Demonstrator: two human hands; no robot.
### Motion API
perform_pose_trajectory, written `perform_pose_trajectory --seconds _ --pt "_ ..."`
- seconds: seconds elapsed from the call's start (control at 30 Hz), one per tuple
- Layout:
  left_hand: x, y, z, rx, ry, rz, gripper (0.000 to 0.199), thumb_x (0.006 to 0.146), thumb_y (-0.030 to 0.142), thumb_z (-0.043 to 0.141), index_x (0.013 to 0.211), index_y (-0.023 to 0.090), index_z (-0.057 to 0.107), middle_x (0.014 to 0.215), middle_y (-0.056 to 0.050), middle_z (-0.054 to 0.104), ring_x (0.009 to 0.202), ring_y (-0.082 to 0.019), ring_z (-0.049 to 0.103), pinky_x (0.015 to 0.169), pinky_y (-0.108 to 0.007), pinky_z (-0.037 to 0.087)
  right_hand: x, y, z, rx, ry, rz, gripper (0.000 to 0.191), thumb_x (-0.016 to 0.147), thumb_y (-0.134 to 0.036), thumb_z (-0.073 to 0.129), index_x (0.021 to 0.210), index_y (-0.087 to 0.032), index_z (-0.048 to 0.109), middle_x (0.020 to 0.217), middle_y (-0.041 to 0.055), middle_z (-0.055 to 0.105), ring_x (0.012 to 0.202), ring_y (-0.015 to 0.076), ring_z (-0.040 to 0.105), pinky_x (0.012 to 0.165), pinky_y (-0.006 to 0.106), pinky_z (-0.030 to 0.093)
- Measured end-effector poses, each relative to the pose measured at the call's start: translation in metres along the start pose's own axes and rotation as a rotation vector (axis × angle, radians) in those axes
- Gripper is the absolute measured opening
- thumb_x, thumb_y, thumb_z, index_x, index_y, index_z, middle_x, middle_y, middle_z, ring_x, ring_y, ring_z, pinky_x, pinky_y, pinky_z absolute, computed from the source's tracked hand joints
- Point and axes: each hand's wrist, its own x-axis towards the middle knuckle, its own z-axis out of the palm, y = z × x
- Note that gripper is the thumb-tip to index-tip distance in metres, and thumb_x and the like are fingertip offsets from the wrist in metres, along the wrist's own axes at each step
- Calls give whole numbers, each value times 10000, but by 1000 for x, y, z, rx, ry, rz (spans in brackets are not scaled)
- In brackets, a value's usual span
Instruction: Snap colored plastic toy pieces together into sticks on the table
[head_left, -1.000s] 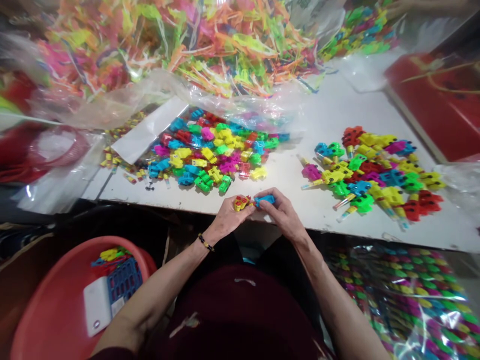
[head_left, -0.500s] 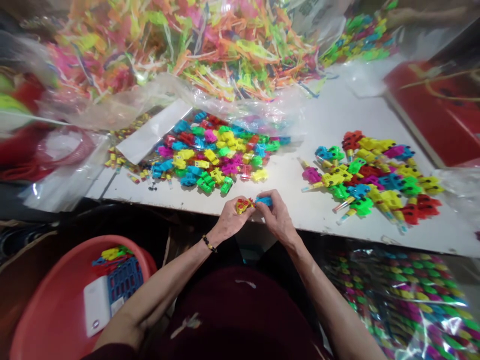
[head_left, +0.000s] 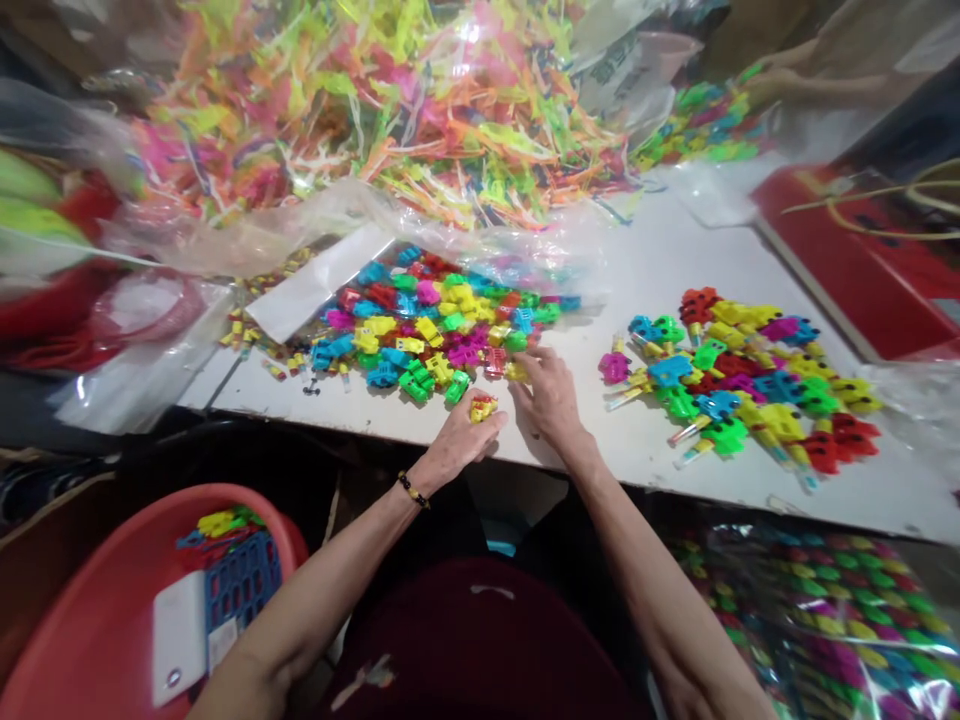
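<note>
Yellow-and-red plastic catches my eye first on the feed: a small toy piece (head_left: 484, 407) lies on the white worktop (head_left: 585, 440), just past the fingers (head_left: 487, 428) of the left hand (head_left: 459, 447). From here those fingers look spread and flat, not closed on the piece, though I cannot tell whether they touch it. The right hand (head_left: 551, 400) is slightly curled, its fingers (head_left: 529, 368) at the near edge of a heap of bright toy pieces (head_left: 427, 335) and right by a small yellow piece (head_left: 516, 371). I cannot tell whether they grip it. That heap sits on a clear plastic sheet (head_left: 540, 285), ahead of both hands' fingers. To the right of the right hand's fingers lies a second pile of toy pieces (head_left: 739, 375), some with tube-like stems. Far beyond the fingers rises a mass of coloured plastic streamers (head_left: 390, 130). Low and behind the left hand's fingers, a red basin (head_left: 97, 640) holds a blue plastic grid (head_left: 244, 580) and a white card (head_left: 178, 640). At the far right, another person's hand (head_left: 772, 85) is near a smaller pile of toy pieces (head_left: 697, 125).
</note>
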Motion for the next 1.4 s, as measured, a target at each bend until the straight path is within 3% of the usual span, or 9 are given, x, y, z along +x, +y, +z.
perform_pose_trajectory --seconds 0.17,0.3,0.43,0.6,0.77,0.9,1.03,1.27,1.4 --pt "0 5 -4 -40 -31 10 510 670 519 864 859 157 559 668 26 593 503 -61 511 455 -189 421 -16 -4 -12 474 -43 178 291 895 -404 633 1113 -211 629 1079 107 589 964 260 606 889 447 550" --pt "3 -2 3 -102 -78 32 511 711 518 838 958 168 561 648 25 631 438 -49 453 391 -171 309 -42 -21 -27 1031 -110 422 476 951 -547 569 1334 -277 483 1117 71 651 944 211 658 876 392 579" --pt "4 -8 9 -105 -82 35 509 725 525 822 973 170 555 703 -11 685 432 -53 469 377 -171 291 -54 -33 -19 1253 -52 527 573 904 -610 583 1359 -294 441 1306 117 641 1086 252 672 946 440 572" --pt "5 -9 7 -66 -44 29 494 675 483 861 947 125 656 695 5 639 484 -58 496 423 -188 347 -57 -26 -23 1332 -177 613 478 840 -506 709 1226 -283 537 1102 64 716 814 198 686 708 343 576" --pt "3 -9 6 36 -72 11 468 700 426 858 1025 129 699 676 4 661 502 -57 493 469 -185 365 -51 -25 -24 1296 -105 707 414 837 -606 694 982 -225 621 625 -46 546 466 90 439 425 218 305" --pt "3 -11 3 45 -100 28 457 742 447 826 1037 123 697 725 -30 703 497 -55 491 463 -182 349 -51 -28 -25 1299 30 656 469 775 -518 776 1119 -251 602 938 22 689 640 123 560 552 258 459" --pt "3 -13 2 31 -94 12 478 722 466 839 1026 118 714 749 -33 703 506 -54 501 462 -179 345 -57 -28 -34 1316 -115 553 407 796 -455 756 1124 -263 610 1172 62 693 897 199 652 819 355 558" --pt "2 -10 5 55 -82 24 440 709 444 850 991 134 715 735 -22 696 569 -81 558 503 -189 398 -55 -23 -31 1201 -163 560 345 843 -524 738 1013 -232 670 734 -11 657 648 161 601 660 317 514" --pt "2 -9 2 9 -127 36 447 732 463 826 987 112 714 715 -28 691 480 -50 467 441 -188 313 -53 -20 -34 1207 -179 501 357 848 -486 754 1082 -227 678 835 8 701 761 172 654 767 331 539"
